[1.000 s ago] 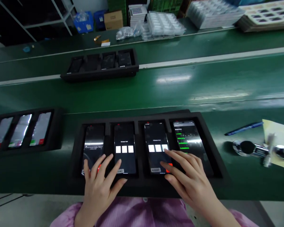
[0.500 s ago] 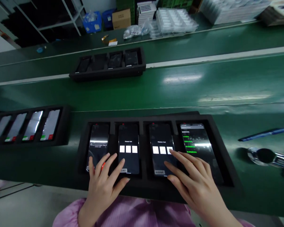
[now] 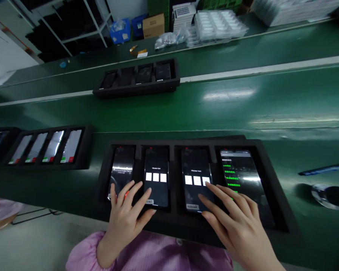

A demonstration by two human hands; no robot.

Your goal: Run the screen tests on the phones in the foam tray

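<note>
A black foam tray (image 3: pixel 274 195) lies on the green bench in front of me with several phones in its slots. My left hand (image 3: pixel 127 216) rests open, fingers spread over the lower ends of the leftmost phone (image 3: pixel 121 171) and the second phone (image 3: pixel 156 175), which shows three white squares. My right hand (image 3: pixel 234 222) is open too, its fingers lying on the third phone (image 3: pixel 194 175) beside its three white squares and over the bottom of the fourth phone (image 3: pixel 240 171), whose screen has green text.
A second black tray (image 3: pixel 84 150) of lit phones sits to the left. Another tray (image 3: pixel 137 88) of dark phones lies on the green conveyor belt behind. A blue pen (image 3: pixel 324 169) and a shiny round tool (image 3: pixel 332 195) lie at the right. Boxes and stacked clear trays (image 3: pixel 217 24) line the far side.
The view has swung left, so everything sits further right in the picture. Both hands stay on the phones in nearly the same pose.
</note>
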